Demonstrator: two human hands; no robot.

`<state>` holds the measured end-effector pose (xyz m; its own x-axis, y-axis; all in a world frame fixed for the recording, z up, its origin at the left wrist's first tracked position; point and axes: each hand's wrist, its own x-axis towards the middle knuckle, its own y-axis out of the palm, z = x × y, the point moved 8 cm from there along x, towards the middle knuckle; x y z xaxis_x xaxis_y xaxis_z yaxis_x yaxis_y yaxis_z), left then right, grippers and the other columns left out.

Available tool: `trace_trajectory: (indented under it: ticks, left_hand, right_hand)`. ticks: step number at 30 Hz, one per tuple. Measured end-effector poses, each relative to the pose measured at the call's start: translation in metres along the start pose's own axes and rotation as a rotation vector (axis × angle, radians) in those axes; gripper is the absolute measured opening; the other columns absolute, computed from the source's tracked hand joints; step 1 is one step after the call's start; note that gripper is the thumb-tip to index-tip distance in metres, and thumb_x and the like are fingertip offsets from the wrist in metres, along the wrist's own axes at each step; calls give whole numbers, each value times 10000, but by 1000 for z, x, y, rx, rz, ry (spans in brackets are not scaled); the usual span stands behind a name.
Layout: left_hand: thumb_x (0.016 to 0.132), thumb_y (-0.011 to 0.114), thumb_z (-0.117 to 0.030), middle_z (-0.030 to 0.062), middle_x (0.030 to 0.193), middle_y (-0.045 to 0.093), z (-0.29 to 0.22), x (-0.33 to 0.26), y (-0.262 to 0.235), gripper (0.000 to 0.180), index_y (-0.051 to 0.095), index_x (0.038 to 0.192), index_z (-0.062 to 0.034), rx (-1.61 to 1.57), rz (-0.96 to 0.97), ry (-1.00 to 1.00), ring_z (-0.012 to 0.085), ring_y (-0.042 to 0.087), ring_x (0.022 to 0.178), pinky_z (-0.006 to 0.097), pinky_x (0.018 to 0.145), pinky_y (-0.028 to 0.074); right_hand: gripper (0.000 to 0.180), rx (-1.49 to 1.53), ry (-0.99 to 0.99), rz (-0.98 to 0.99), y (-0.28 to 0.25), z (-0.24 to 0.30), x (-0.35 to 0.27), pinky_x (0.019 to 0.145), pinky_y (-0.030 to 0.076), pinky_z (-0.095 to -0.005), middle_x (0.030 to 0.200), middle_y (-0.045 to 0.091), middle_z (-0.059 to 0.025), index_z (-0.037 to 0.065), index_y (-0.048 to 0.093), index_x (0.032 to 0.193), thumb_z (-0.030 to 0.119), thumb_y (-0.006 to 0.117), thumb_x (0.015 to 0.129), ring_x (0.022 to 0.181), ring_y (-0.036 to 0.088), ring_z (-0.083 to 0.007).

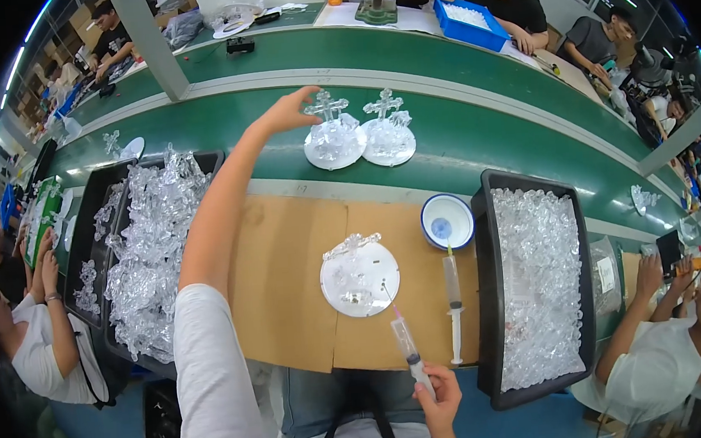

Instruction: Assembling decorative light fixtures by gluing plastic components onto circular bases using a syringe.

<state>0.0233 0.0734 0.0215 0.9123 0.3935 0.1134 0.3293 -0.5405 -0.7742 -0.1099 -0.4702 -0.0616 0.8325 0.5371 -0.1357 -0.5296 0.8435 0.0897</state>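
Observation:
My left hand (pixel 288 110) reaches far forward, thumb and fingers apart, beside the top of a clear plastic cross ornament (pixel 327 105) on a round white base. I cannot make out whether a fingertip touches it. A second cross ornament (pixel 389 138) stands just right of the first. Low in front of me, my right hand (pixel 438 395) is closed around a syringe (pixel 406 342). Its thin needle points up and left, over the lower right of a white disc (pixel 362 296). Clear plastic parts (pixel 351 246) lie along that disc's upper side.
Brown cardboard (pixel 283 307) covers the bench. At right lie another syringe (pixel 454 297), a blue-rimmed bowl (pixel 448 221) and a black tray (pixel 492 348) of clear pieces. More clear parts (pixel 155 243) fill a black bin at left. People sit around the green benches.

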Motion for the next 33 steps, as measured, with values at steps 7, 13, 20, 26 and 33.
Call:
trace_trajectory:
  ticks: [7, 13, 20, 26, 33]
  left_hand:
    - [719, 742, -257, 139, 922, 682, 55, -6, -5, 471, 633, 1135, -66, -93, -319, -110, 237, 670, 880, 337, 758, 516]
    - [767, 670, -158, 101, 752, 686, 10, 13, -8, 205, 701, 930, -38, -94, -298, 2, 202, 668, 619, 317, 608, 518]
    - [841, 625, -211, 139, 1125, 626, 27, -43, -22, 259, 653, 1048, -58, 134, -647, 16, 287, 595, 1026, 349, 891, 462]
    - [837, 687, -300, 110, 1264, 557, -134, -166, 79, 513, 524, 1276, -90, -228, 480, 238, 249, 538, 1139, 342, 952, 441]
    - [813, 687, -161, 77, 983, 685, -133, -186, 102, 350, 617, 1141, -57, -441, 247, 59, 151, 639, 937, 303, 847, 485]
  right_hand:
    - [299, 19, -88, 78, 13, 18, -4, 619, 514, -228, 1167, 533, -179, -38, 524, 1065, -96, 604, 783, 777, 604, -135]
    - [279, 34, -84, -72, -8, 18, -13, 621, 488, -204, 1188, 544, -179, -43, 551, 1071, -90, 607, 801, 711, 598, -98]
    - [285, 64, -53, -51, 3, 2, -5, 624, 481, -197, 1201, 545, -160, -36, 547, 1089, -85, 599, 813, 704, 584, -83]
    - [285, 72, -86, -142, 1, 6, -4, 639, 491, -207, 1208, 531, -150, -24, 533, 1100, -74, 589, 825, 733, 586, -91]
    - [326, 12, -114, -76, 0, 7, -7, 600, 466, -207, 1182, 528, -119, -5, 491, 1145, -72, 559, 833, 709, 558, -84]
